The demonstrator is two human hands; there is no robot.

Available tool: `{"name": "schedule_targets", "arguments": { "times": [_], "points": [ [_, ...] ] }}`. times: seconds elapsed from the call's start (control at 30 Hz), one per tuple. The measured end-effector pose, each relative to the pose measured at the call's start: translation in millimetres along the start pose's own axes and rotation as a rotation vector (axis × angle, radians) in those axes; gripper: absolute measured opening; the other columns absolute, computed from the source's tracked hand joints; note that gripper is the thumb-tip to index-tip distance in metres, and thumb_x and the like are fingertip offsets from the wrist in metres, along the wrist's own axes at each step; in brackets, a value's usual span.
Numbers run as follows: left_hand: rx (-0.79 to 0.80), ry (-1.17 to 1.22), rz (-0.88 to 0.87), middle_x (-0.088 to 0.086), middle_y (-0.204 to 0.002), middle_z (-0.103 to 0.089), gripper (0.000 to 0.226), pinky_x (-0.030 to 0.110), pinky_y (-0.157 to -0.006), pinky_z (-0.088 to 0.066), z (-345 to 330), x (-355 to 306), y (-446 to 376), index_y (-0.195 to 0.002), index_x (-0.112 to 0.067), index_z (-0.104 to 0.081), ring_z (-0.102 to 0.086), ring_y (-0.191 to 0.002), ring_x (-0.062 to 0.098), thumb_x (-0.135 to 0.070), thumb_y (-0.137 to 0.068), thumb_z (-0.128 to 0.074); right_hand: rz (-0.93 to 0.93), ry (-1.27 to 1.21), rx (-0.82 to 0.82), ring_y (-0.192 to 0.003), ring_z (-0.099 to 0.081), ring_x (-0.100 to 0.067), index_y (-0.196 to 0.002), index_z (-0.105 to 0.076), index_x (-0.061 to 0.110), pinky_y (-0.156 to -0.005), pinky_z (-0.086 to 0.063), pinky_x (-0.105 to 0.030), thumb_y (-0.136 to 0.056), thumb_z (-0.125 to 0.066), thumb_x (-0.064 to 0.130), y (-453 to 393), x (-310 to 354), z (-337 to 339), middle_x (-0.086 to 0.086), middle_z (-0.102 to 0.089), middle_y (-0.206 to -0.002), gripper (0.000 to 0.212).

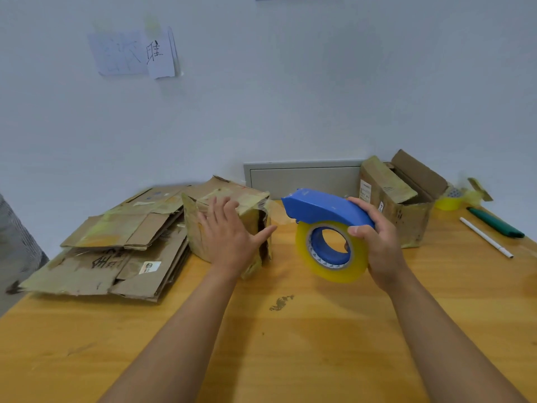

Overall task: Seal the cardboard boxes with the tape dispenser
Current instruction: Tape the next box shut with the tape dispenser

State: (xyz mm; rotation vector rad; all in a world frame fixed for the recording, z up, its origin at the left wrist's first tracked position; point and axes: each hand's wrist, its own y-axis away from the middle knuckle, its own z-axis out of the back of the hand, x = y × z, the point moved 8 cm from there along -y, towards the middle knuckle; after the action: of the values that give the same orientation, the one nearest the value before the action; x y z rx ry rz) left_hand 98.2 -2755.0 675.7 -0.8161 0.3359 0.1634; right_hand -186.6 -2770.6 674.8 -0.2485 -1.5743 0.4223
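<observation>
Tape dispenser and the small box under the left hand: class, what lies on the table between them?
Only bare wooden table separates the tape dispenser, gripped by the right hand, from the small box under the left hand, in the head view.

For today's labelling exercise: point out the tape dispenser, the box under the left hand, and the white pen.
tape dispenser (325, 206), head view, on its blue cover
box (203, 237), head view, on its front wall
white pen (485, 237), head view, on its barrel
</observation>
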Motion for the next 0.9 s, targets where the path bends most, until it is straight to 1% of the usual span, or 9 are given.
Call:
{"name": "schedule_targets", "arguments": {
  "times": [0.13, 0.23, 0.33, 0.47, 0.57, 0.63, 0.73, 0.8, 0.9],
  "points": [
    [-0.036, -0.016, 0.031, 0.015, -0.132, -0.052, 0.073, 0.065, -0.113, -0.025, -4.3, -4.2, -2.9, -0.119, -0.012, -0.04, -0.029, -0.144, 0.041, -0.064, -0.075, -0.068, 0.002, 0.015, 0.018, -0.101, -0.064, -0.019, -0.121, -0.063, 0.04, -0.077, -0.052, -0.035, -0.065, -0.064, 0.044, 1.9, -0.8, -4.1, 0.015, -0.065, -0.114, 0.056],
    [-0.074, -0.011, 0.031, 0.018, -0.131, -0.053, 0.069, 0.061, -0.111, -0.033, -0.9, -0.6, -5.0, -0.123, -0.01, -0.043, -0.036, -0.14, 0.041, -0.048, -0.077, -0.078, -0.001, 0.025, 0.024, -0.102, -0.064, -0.017, -0.124, -0.062, 0.037, -0.078, -0.053, -0.033, -0.065, -0.063, 0.044, 1.8, 0.1, -5.9, 0.016, -0.065, -0.114, 0.059],
    [-0.118, -0.017, 0.027, 0.015, -0.125, -0.054, 0.066, 0.052, -0.105, -0.041, 6.6, 3.3, -9.5, -0.125, -0.013, -0.046, -0.046, -0.127, 0.036, -0.042, -0.077, -0.08, -0.009, 0.033, 0.027, -0.101, -0.065, -0.013, -0.123, -0.062, 0.04, -0.076, -0.053, -0.026, -0.065, -0.063, 0.045, 0.8, 3.0, -6.6, 0.021, -0.065, -0.111, 0.058],
    [-0.123, 0.059, 0.064, 0.008, -0.126, -0.052, 0.06, 0.042, -0.098, -0.043, 16.0, 7.6, -20.3, -0.129, -0.022, -0.047, -0.046, -0.122, 0.029, -0.042, -0.081, -0.076, 0.01, 0.043, 0.04, -0.101, -0.063, -0.005, -0.124, -0.06, 0.038, -0.075, -0.052, -0.019, -0.064, -0.062, 0.047, 0.2, 10.0, -14.1, 0.023, -0.064, -0.109, 0.06],
    [-0.127, 0.148, 0.128, 0.001, -0.129, -0.051, 0.057, 0.041, -0.08, -0.051, 28.1, 8.5, -28.5, -0.128, -0.03, -0.043, -0.045, -0.122, 0.024, -0.047, -0.083, -0.072, 0.024, 0.03, 0.053, -0.1, -0.063, -0.006, -0.123, -0.06, 0.039, -0.075, -0.052, -0.019, -0.063, -0.062, 0.047, -2.9, 20.1, -21.9, 0.012, -0.063, -0.115, 0.06],
    [-0.136, 0.224, 0.174, -0.005, -0.126, -0.051, 0.059, 0.037, -0.071, -0.046, 38.6, 7.3, -35.8, -0.127, -0.035, -0.038, -0.048, -0.119, 0.02, -0.053, -0.081, -0.071, 0.043, 0.016, 0.054, -0.101, -0.064, -0.007, -0.121, -0.061, 0.04, -0.076, -0.053, -0.02, -0.064, -0.062, 0.047, -7.6, 31.6, -26.5, 0.015, -0.064, -0.113, 0.058],
    [-0.068, 0.354, 0.295, -0.011, -0.118, -0.048, 0.064, 0.036, -0.073, -0.043, 44.8, 11.9, -46.9, -0.125, -0.036, -0.034, -0.051, -0.114, 0.018, -0.059, -0.077, -0.07, 0.065, 0.003, 0.05, -0.102, -0.064, -0.005, -0.12, -0.061, 0.041, -0.077, -0.052, -0.018, -0.065, -0.063, 0.047, -16.8, 50.3, -32.0, 0.028, -0.064, -0.107, 0.056],
    [0.002, 0.403, 0.36, -0.008, -0.121, -0.05, 0.067, 0.037, -0.074, -0.044, 44.6, 17.0, -50.8, -0.125, -0.034, -0.035, -0.054, -0.111, 0.02, -0.06, -0.076, -0.071, 0.083, 0.034, 0.056, -0.099, -0.063, 0.001, -0.12, -0.06, 0.041, -0.075, -0.05, -0.013, -0.066, -0.065, 0.047, -20.8, 61.0, -38.5, 0.034, -0.062, -0.103, 0.055],
    [0.058, 0.427, 0.408, -0.001, -0.119, -0.055, 0.068, 0.036, -0.07, -0.046, 47.1, 19.4, -53.3, -0.125, -0.032, -0.035, -0.058, -0.103, 0.022, -0.058, -0.074, -0.071, 0.074, 0.079, 0.077, -0.093, -0.061, 0.008, -0.125, -0.059, 0.036, -0.071, -0.049, -0.011, -0.07, -0.067, 0.039, -25.0, 68.9, -50.3, 0.024, -0.061, -0.107, 0.056]
  ]
}}
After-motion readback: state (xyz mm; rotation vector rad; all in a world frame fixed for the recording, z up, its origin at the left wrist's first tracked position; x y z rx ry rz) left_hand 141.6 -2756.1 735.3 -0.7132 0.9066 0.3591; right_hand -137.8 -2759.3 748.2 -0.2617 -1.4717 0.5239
